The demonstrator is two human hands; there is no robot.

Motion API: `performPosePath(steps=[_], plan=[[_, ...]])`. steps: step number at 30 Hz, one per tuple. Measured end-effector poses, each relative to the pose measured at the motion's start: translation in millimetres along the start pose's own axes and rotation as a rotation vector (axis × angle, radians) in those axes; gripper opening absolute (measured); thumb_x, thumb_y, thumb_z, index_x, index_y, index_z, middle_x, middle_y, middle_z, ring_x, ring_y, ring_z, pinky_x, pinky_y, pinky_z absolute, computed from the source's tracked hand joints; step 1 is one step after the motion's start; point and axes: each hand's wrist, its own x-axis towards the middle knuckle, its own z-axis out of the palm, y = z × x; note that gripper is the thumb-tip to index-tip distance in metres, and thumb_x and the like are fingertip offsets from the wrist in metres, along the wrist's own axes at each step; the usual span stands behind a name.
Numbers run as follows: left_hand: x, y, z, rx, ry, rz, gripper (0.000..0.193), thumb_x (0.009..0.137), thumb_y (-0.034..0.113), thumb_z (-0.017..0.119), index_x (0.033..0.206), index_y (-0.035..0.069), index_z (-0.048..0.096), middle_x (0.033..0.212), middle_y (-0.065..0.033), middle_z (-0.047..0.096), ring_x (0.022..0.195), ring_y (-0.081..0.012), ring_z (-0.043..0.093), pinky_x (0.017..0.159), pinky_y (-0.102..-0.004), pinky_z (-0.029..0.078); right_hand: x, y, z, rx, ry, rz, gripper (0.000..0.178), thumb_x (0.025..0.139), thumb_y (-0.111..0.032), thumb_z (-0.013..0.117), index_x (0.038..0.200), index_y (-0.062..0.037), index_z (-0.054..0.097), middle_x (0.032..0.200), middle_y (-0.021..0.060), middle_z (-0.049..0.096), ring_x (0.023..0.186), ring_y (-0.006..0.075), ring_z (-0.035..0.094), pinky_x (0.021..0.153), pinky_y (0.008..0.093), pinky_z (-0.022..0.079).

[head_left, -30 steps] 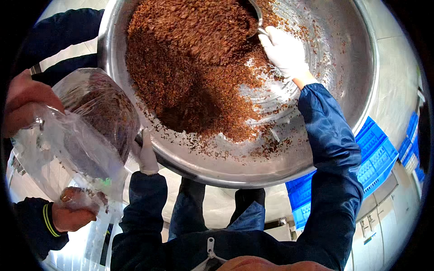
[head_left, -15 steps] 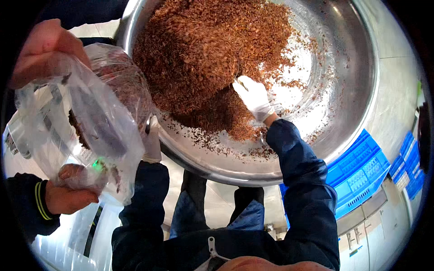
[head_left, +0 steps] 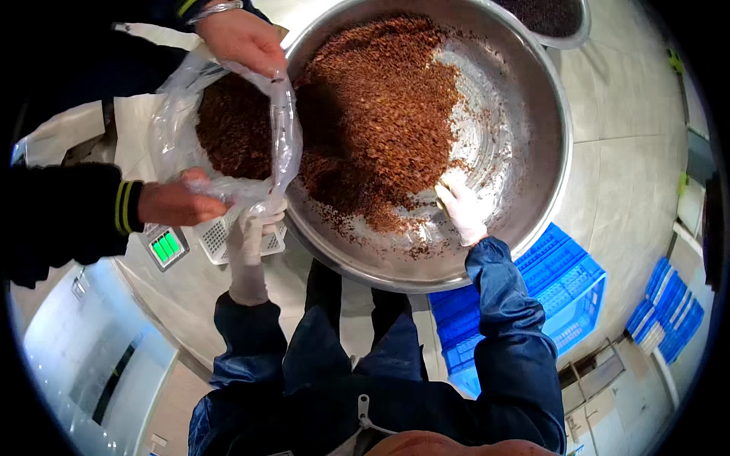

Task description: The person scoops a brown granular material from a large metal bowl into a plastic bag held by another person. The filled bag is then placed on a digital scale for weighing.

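My left hand [head_left: 248, 242], in a white glove, is closed on the lower rim of a clear plastic bag [head_left: 286, 137]. The bag's mouth is held wide beside a large round steel bowl [head_left: 561, 144], and dark brown flakes lie inside the bag. Another person's two bare hands [head_left: 242, 42] grip the bag from the left. Inside the bowl, a heap of reddish-brown flakes [head_left: 395, 99] covers the left and middle. My gloved right hand [head_left: 460, 209] is at the heap's lower right edge with fingers curled; whatever they may hold is hidden.
Blue plastic crates [head_left: 563, 304] stand below the bowl at right, more blue crates [head_left: 665, 308] farther right. A second bowl with dark contents [head_left: 547, 15] is at the top. A scale with a lit green display [head_left: 165, 245] and a white perforated basket [head_left: 217, 239] are under the bag.
The other person's hands and the bag have moved right to the bowl, its mouth now spread. My left hand now grips its rim. My right hand sits lower beside the heap. The view has shifted.
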Motion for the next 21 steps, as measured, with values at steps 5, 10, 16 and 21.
performPosePath(steps=[5, 10, 16, 21], plan=[[9, 44, 21, -0.144, 0.093, -0.179, 0.048, 0.091, 0.042, 0.041, 0.100, 0.000, 0.061, 0.090, -0.0112, 0.067, 0.068, -0.0121, 0.059, 0.057, -0.0195, 0.040, -29, -29, -44, 0.041, -0.106, 0.077, 0.011, 0.084, -0.012, 0.058, 0.091, -0.0043, 0.061, 0.062, 0.0010, 0.053, 0.055, 0.0069, 0.048, 0.051, 0.0243, 0.039], [29, 43, 33, -0.234, 0.145, -0.151, 0.043, 0.094, 0.036, 0.044, 0.092, -0.002, 0.062, 0.069, -0.0092, 0.065, 0.051, -0.0104, 0.055, 0.046, -0.0203, 0.039, -58, -95, -76, 0.158, -0.196, 0.156, 0.012, 0.085, -0.013, 0.057, 0.091, -0.0036, 0.062, 0.061, -0.0031, 0.051, 0.053, 0.0035, 0.045, 0.047, 0.0202, 0.035], [42, -8, 30, -0.428, -0.023, 0.014, 0.028, 0.094, 0.022, 0.045, 0.099, -0.001, 0.060, 0.080, -0.0090, 0.065, 0.057, -0.0135, 0.060, 0.050, -0.0229, 0.046, -80, -184, -89, 0.074, -0.237, 0.140, 0.015, 0.087, -0.018, 0.054, 0.090, -0.0052, 0.062, 0.058, -0.0027, 0.048, 0.050, 0.0040, 0.040, 0.045, 0.0202, 0.032], [31, 2, 28, -0.449, -0.111, -0.057, 0.024, 0.092, 0.020, 0.046, 0.104, 0.001, 0.057, 0.086, -0.0093, 0.064, 0.058, -0.0129, 0.057, 0.051, -0.0243, 0.046, -64, -251, -74, 0.005, -0.309, 0.167, 0.019, 0.088, -0.022, 0.053, 0.082, -0.0048, 0.061, 0.056, -0.0025, 0.047, 0.048, 0.0042, 0.040, 0.043, 0.0202, 0.031]])
